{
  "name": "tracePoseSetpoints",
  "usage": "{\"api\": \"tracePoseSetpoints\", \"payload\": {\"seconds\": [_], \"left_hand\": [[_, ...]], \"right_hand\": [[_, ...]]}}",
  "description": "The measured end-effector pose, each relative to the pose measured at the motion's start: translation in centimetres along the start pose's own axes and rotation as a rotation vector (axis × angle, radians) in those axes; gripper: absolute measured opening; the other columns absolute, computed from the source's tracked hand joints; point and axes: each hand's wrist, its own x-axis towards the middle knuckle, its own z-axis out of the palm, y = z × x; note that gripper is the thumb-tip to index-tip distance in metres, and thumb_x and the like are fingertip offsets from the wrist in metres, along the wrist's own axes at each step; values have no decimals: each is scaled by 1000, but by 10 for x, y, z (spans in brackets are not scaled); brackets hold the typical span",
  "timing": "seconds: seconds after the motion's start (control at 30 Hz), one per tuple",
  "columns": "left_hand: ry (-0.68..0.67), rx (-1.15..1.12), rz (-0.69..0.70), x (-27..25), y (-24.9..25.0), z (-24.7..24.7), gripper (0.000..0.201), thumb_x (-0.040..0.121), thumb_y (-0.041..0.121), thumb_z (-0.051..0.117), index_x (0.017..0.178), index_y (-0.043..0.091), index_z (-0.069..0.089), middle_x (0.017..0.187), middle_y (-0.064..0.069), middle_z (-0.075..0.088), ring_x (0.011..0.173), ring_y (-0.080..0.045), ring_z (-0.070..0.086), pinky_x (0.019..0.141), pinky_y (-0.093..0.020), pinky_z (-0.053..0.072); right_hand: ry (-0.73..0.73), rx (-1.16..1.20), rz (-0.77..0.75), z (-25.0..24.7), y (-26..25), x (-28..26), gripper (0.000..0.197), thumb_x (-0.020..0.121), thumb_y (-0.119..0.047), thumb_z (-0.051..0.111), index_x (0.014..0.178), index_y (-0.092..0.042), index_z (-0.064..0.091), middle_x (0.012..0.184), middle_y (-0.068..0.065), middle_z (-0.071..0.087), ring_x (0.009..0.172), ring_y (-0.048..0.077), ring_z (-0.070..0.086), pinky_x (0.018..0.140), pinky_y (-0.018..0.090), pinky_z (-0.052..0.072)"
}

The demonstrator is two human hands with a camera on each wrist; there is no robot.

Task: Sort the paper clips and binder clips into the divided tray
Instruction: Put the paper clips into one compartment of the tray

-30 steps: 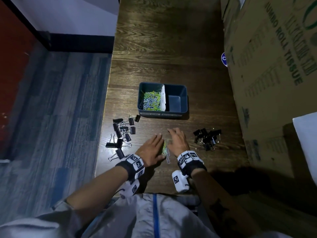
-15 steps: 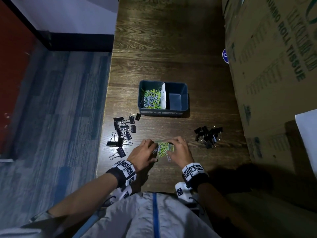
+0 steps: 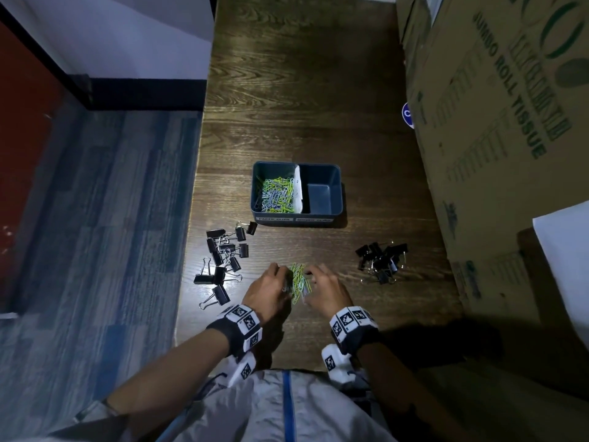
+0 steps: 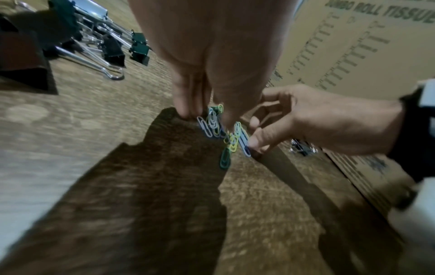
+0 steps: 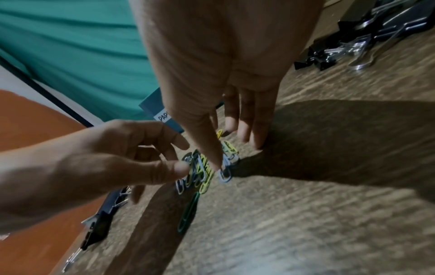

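A small pile of green, yellow and blue paper clips [image 3: 298, 282] [image 4: 226, 134] [image 5: 204, 173] lies on the dark wooden table near me. My left hand [image 3: 280, 277] [image 4: 200, 106] closes on it from the left with curled fingers, and my right hand [image 3: 314, 279] [image 5: 226, 148] from the right; both thumbs touch the clips. The blue divided tray [image 3: 296, 219] stands farther back. Its left compartment holds several paper clips [image 3: 275, 194]; its right compartment holds nothing. Black binder clips lie in two heaps, one at the left [image 3: 223, 260] [image 4: 105, 46] and one at the right [image 3: 381, 261] [image 5: 364, 37].
A tall cardboard box [image 3: 494, 138] marked "jumbo roll tissue" walls off the table's right side. The table's left edge [image 3: 191, 250] drops to blue carpet just beyond the left binder clip heap. A white object [image 3: 564, 250] sits at the far right.
A second ago both hands lay flat on the table beside the clips. Since then their fingers have curled and bunched the paper clips into a tight pile between them.
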Motion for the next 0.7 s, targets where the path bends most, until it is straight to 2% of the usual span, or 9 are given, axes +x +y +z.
{"api": "tracePoseSetpoints", "payload": {"seconds": [0.1, 0.13, 0.2, 0.3, 0.4, 0.53, 0.63, 0.7], "left_hand": [[-38, 157, 26, -5, -4, 3, 87, 75, 58, 70, 142, 20, 28, 124, -4, 36, 104, -19, 43, 73, -33, 52], [-73, 204, 43, -5, -5, 4, 99, 73, 61, 69, 147, 19, 20, 128, -5, 32, 108, -20, 40, 75, -34, 53], [-122, 274, 70, -4, -3, 7, 105, 73, 60, 70, 151, 20, 13, 134, -6, 29, 114, -22, 37, 82, -37, 52], [-126, 243, 57, -4, 6, 9, 87, 81, 39, 71, 149, 20, 20, 134, -5, 32, 118, -23, 38, 83, -36, 52], [-66, 140, 71, -6, 9, 7, 62, 81, 17, 65, 138, 16, 40, 125, -6, 40, 107, -25, 50, 75, -34, 51], [-21, 83, 106, -1, 4, 4, 44, 80, 14, 69, 122, 16, 54, 114, -6, 48, 92, -24, 58, 71, -28, 48], [1, -17, 35, 6, 2, -4, 23, 83, 17, 64, 105, 19, 60, 101, -4, 51, 84, -24, 59, 69, -32, 48], [-5, -64, -4, 9, 0, -12, 18, 78, 14, 63, 95, 20, 64, 94, -3, 55, 82, -24, 60, 70, -29, 48]], "right_hand": [[-24, -103, -25, -1, 6, -4, 93, 62, -32, 91, 139, -36, 39, 126, 0, 40, 118, 22, 44, 87, 44, 53], [-51, -141, -31, -1, 6, -5, 101, 59, -37, 92, 141, -38, 34, 127, 0, 37, 118, 22, 40, 87, 45, 53], [-85, -213, -56, 4, 5, -5, 102, 60, -39, 91, 143, -39, 33, 130, 1, 35, 120, 22, 38, 88, 45, 53], [-60, -251, -88, 11, -2, -4, 82, 69, -32, 87, 138, -35, 44, 131, 1, 39, 122, 24, 43, 89, 43, 53], [-13, -235, -81, 14, -6, -4, 62, 75, -23, 83, 128, -31, 53, 129, 0, 45, 120, 25, 48, 88, 42, 53], [45, -227, -87, 14, -9, -2, 47, 79, -7, 75, 117, -29, 60, 124, -2, 53, 113, 23, 56, 87, 40, 55], [47, -190, -98, 7, -10, 2, 32, 80, -4, 72, 106, -23, 66, 115, 0, 59, 100, 23, 63, 81, 37, 55], [26, -138, -85, 3, -8, 5, 26, 78, -1, 69, 95, -20, 68, 108, 0, 63, 93, 24, 64, 77, 37, 54]]}}
